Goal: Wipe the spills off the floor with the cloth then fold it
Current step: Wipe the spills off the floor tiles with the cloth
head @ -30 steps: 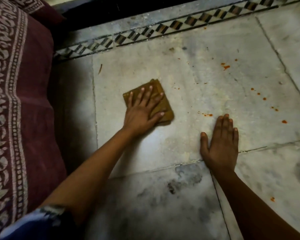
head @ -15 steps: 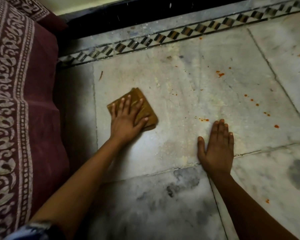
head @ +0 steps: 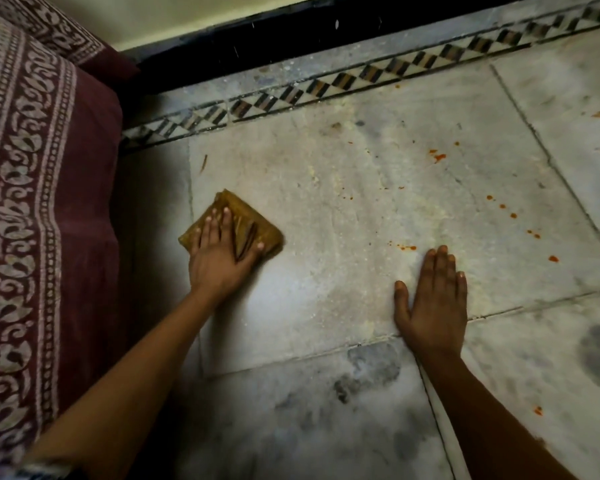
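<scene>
Mustard-brown cloth, folded small, lies on the marble floor just right of the maroon patterned bedding. My left hand presses flat on the cloth, fingers straight, thumb spread toward the cloth's right corner. My right hand rests palm-down on bare floor, well right of the cloth, fingers straight and together. Orange spills dot the floor right of the cloth, nearest just above my right fingertips. Cloth's underside possibly stained; cannot tell.

both hands flat, fingers straight
</scene>
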Motion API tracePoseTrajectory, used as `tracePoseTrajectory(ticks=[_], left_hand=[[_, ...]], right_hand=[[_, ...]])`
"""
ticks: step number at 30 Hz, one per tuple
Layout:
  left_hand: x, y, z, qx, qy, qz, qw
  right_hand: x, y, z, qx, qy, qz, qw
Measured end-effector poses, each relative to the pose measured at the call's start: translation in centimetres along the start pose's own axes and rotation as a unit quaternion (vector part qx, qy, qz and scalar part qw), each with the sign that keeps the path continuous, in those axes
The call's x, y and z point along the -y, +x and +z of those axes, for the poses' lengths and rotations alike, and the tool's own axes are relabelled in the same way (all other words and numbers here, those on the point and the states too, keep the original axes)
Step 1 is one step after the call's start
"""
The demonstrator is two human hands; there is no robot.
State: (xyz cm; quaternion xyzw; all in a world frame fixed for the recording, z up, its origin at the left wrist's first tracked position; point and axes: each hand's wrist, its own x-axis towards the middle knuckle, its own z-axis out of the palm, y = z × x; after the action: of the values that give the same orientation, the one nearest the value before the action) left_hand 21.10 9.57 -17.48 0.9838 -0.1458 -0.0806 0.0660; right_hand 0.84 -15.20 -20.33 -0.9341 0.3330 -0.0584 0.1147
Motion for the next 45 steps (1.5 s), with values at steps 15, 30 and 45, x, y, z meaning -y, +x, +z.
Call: tracePoseTrajectory(ticks=[15,30,45], left_hand=[[-1.7,-0.6,0.4,0.048,-0.010,0.039,0.998],[-9.9,-0.1,1.9,0.058,0.016,0.270,0.961],[-11.6,2.8,1.8,0.060,0.041,0.256,0.964]], right_hand=[[0.1,0.0,-0.1,0.014,0.002,0.000,1.000],[-3.7,2.2,-1.3,0.006,0.002,-0.015,1.000],[-4.0,2.5,-1.6,0.025,0.003,0.017,1.000]])
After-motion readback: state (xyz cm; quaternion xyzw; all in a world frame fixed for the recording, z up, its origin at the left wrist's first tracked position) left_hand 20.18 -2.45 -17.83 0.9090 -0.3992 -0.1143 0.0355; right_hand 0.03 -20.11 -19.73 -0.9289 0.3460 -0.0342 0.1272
